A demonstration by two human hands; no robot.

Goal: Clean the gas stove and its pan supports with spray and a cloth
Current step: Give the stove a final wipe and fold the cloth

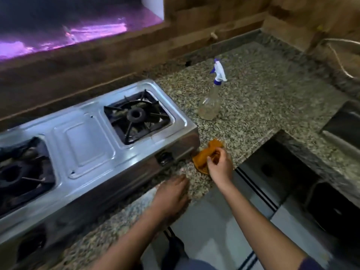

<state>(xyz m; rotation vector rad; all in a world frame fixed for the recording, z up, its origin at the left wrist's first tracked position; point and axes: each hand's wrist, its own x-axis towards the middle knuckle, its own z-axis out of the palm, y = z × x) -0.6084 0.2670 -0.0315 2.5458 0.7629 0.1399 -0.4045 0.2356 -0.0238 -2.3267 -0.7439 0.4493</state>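
The right hand [219,166] pinches the orange cloth [202,158] on the worktop [263,94], just beside the stove's [87,137] front corner. The left hand [171,195] lies flat and empty at the worktop edge. The step looks like picking up the cloth, and the next move likely calls for the spray bottle [211,102] standing beyond the stove.

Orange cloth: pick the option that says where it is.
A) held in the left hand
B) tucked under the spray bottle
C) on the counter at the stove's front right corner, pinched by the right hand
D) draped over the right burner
C: the orange cloth lies on the counter by the stove corner, pinched by the right hand, while the left hand rests flat on the counter.
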